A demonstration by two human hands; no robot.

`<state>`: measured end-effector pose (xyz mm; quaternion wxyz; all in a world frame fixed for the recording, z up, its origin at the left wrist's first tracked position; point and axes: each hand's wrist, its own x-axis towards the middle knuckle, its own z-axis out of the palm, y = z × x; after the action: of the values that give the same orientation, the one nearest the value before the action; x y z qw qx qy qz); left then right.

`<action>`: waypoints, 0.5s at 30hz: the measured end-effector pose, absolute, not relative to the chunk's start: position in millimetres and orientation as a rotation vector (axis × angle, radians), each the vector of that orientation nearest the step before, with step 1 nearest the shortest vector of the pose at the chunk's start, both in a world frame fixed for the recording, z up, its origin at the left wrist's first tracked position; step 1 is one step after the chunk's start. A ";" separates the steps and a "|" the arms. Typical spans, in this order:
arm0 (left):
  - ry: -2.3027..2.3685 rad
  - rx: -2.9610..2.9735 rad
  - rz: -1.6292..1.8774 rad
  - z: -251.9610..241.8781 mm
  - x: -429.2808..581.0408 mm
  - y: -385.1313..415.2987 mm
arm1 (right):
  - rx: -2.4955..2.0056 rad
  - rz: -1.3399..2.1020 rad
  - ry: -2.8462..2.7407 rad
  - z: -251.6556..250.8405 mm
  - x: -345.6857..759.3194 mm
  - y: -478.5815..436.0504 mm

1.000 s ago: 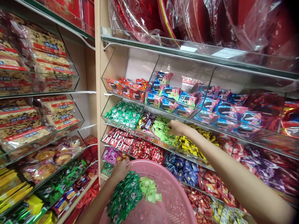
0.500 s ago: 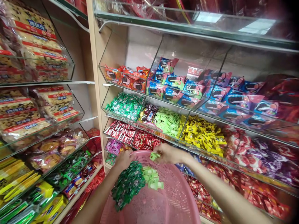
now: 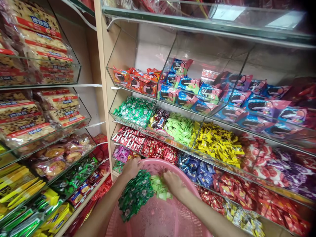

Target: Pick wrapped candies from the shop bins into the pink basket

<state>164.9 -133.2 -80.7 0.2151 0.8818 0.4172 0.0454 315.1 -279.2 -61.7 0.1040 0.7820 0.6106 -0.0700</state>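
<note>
A pink plastic basket sits low in front of me. My left hand grips its far rim, fingers curled over the edge. Inside lie a heap of dark green sweets and a smaller heap of light green sweets. My right hand is down in the basket beside the light green sweets, fingers bent over them; whether any remain in it is hidden. Up on the shelf, the clear bin of light green sweets lies between a snack-bar bin and yellow sweets.
Tilted clear bins fill the shelves: dark green sweets, red wafer bars, blue cookie packs, blue and red sweets lower right. A wooden upright divides off the left shelves of cake packs.
My right hand came off the light green sweets bin, carried a few sweets down, and now rests in the basket at the light green pile. The left hand stayed on the rim.
</note>
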 end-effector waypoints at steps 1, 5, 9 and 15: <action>1.160 2.446 0.126 -80.7 165.3 -133.4 | 2.310 -0.188 1.782 -62.2 313.2 -280.0; 1.165 2.433 0.130 -79.4 167.1 -134.5 | 2.308 -0.171 1.732 -63.4 311.5 -283.8; 1.163 2.435 0.134 -76.8 167.6 -135.6 | 2.293 -0.272 1.765 -64.9 314.9 -287.8; 1.154 2.450 0.127 -75.0 167.6 -137.4 | 2.319 -0.367 1.714 -59.6 312.2 -292.1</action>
<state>167.6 -137.4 -75.0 0.2135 0.8828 0.4159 0.0458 312.2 -292.1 -59.6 0.1170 0.7922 0.5857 -0.1254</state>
